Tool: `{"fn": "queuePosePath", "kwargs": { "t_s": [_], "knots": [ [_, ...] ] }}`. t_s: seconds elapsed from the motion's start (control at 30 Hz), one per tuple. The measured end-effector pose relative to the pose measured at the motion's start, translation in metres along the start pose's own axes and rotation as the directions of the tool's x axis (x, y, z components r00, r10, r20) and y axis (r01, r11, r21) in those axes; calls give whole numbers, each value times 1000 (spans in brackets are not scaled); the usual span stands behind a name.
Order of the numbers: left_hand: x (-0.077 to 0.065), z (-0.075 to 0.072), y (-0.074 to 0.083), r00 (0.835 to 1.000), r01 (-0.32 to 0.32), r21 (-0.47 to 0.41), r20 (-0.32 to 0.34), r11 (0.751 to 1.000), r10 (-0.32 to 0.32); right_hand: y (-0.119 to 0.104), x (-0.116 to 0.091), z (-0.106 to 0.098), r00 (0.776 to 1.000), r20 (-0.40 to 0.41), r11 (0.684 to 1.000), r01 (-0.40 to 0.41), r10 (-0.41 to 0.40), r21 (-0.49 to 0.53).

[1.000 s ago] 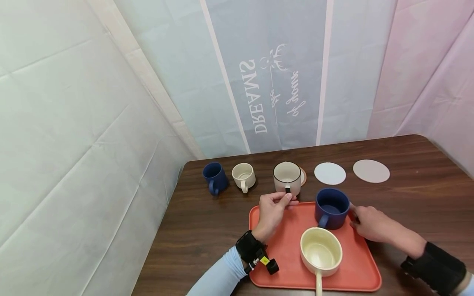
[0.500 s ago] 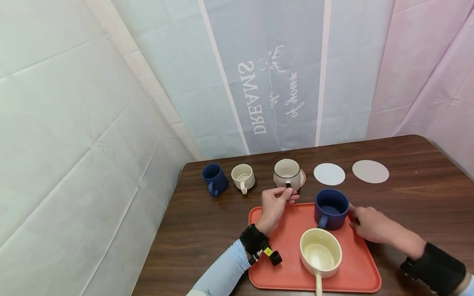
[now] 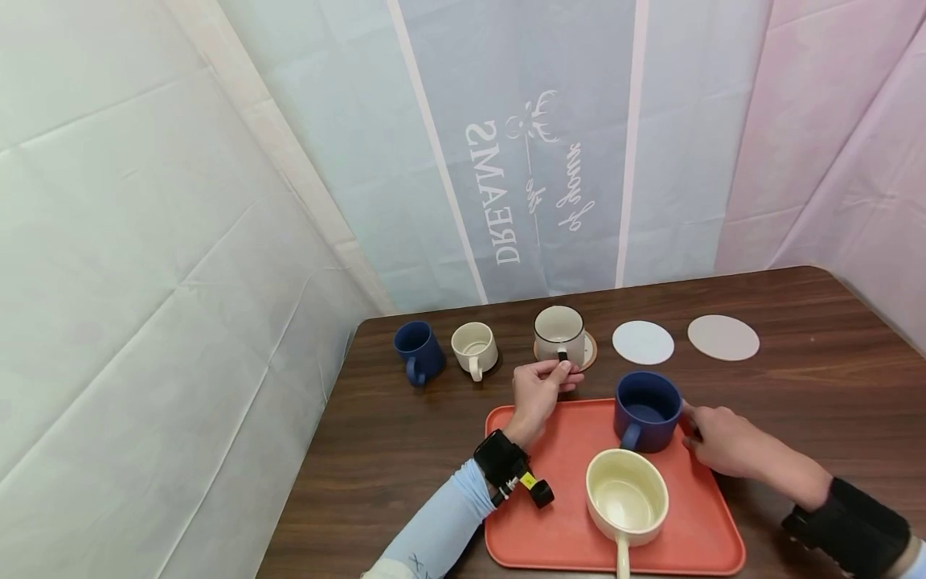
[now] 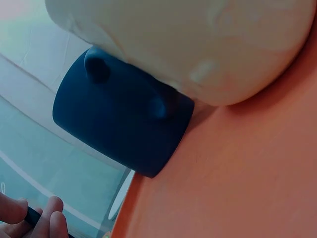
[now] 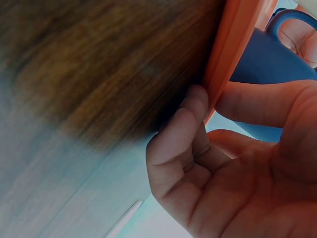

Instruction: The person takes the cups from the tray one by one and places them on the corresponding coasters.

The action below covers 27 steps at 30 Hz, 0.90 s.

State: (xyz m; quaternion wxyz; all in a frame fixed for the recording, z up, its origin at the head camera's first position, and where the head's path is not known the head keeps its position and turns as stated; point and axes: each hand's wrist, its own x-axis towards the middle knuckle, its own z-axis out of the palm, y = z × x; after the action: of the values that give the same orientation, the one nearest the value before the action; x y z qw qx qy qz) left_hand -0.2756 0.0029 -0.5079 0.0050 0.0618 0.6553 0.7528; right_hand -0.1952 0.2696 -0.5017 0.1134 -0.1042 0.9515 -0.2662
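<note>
In the head view my left hand [image 3: 537,392] pinches the dark handle of a cream mug with a black rim [image 3: 559,328]. That mug stands upright over a round coaster [image 3: 590,351], overlapping most of it. My right hand [image 3: 727,441] grips the right edge of the orange tray [image 3: 550,515]; the right wrist view shows the thumb on the rim's inner side and curled fingers [image 5: 171,139] outside it. On the tray, a large blue mug [image 3: 646,418] sits beside that hand, with a pale yellow handled pot [image 3: 626,494] nearer the front.
Left of the cream mug stand a small cream cup [image 3: 475,346] and a small blue mug [image 3: 419,350]. A white round coaster [image 3: 643,342] and a beige one [image 3: 723,337] lie to the right on the brown table [image 3: 376,450]. Fabric curtains [image 3: 564,145] hang behind.
My left hand has moved the cream mug slightly away from me, off the tray's back edge and onto the coaster. My right hand stays at the tray's edge.
</note>
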Motion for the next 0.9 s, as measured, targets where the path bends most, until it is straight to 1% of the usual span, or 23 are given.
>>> {"fn": "queuePosePath", "kwargs": {
  "t_s": [0.23, 0.5, 0.6, 0.7, 0.9],
  "knots": [
    [4, 2, -3, 1000, -3, -5, 7, 1000, 3, 0, -1, 1, 1000, 2, 1000, 4, -4, -3],
    [10, 5, -4, 1000, -11, 0, -9, 1000, 11, -1, 0, -1, 1000, 0, 1000, 4, -4, -13],
    [12, 6, -5, 1000, -4, 2, -22, 1000, 4, -1, 0, -1, 1000, -1, 1000, 8, -8, -13],
    [14, 8, -7, 1000, 3, -5, -27, 1000, -3, -1, 0, -1, 1000, 2, 1000, 6, -6, -15],
    [16, 11, -9, 1000, -14, -30, -19, 999, 13, -1, 0, -2, 1000, 8, 1000, 3, -3, -15]
  ]
}}
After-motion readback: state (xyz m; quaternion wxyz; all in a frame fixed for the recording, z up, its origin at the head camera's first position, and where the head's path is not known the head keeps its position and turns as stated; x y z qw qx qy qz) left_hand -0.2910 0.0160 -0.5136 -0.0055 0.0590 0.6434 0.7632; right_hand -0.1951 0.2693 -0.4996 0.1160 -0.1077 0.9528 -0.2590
